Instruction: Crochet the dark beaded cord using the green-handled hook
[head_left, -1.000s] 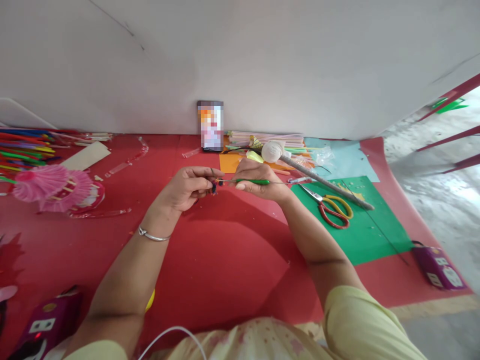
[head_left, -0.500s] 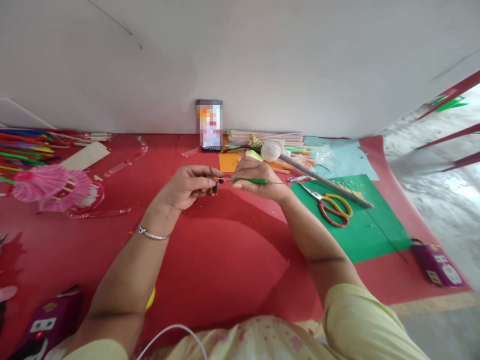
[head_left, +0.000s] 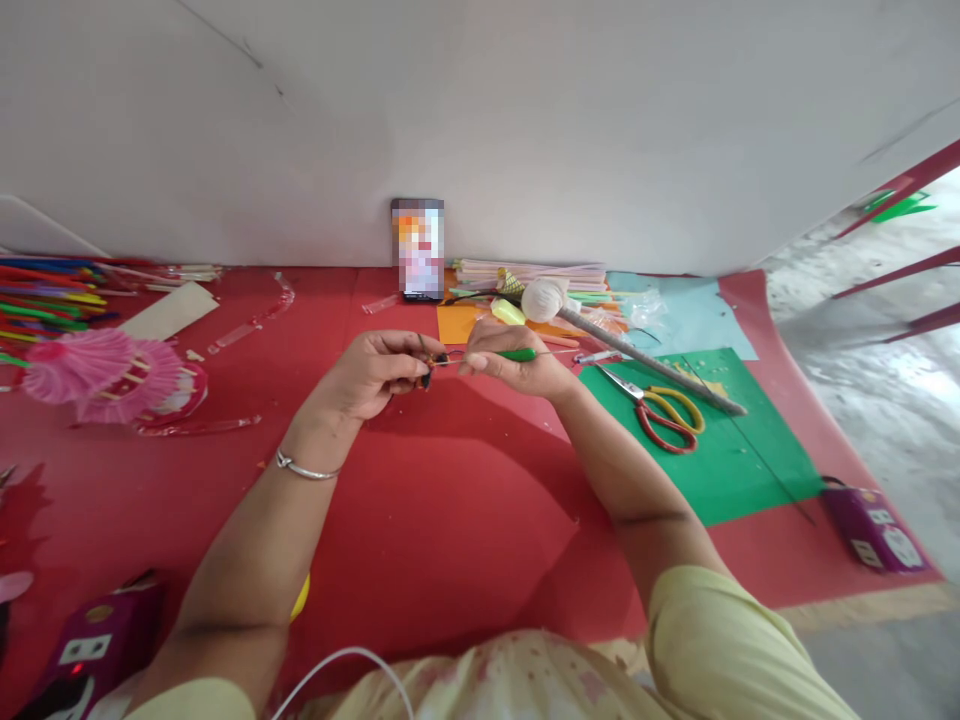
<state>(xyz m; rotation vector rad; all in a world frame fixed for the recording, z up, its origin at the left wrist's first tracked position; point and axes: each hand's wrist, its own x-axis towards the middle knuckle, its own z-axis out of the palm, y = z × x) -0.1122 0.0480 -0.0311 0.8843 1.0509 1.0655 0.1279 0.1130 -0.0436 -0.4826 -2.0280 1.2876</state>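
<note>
My left hand (head_left: 382, 373) pinches a small dark-and-orange piece of yarn work (head_left: 428, 374) between thumb and fingers. In my right hand (head_left: 504, 358) is a crochet hook (head_left: 519, 355) with a green handle. Its thin metal shaft points left and reaches the yarn piece; whether the tip is inside a loop is too small to tell. A dark strand arches between the two hands. Both hands are raised above the red tabletop (head_left: 450, 500), close together.
Behind the hands a phone (head_left: 418, 250) leans on the wall. Scissors (head_left: 667, 415) lie on green paper (head_left: 757, 470), beside a stick with a white wrapped head (head_left: 545, 299). At left are a pink pleated craft (head_left: 82, 372) and colourful pipe cleaners (head_left: 52, 300). Purple boxes (head_left: 876, 528) stand at both sides.
My right hand's fingers have shifted along the crochet hook, covering more of its green handle. The yarn piece has turned slightly in my left fingers.
</note>
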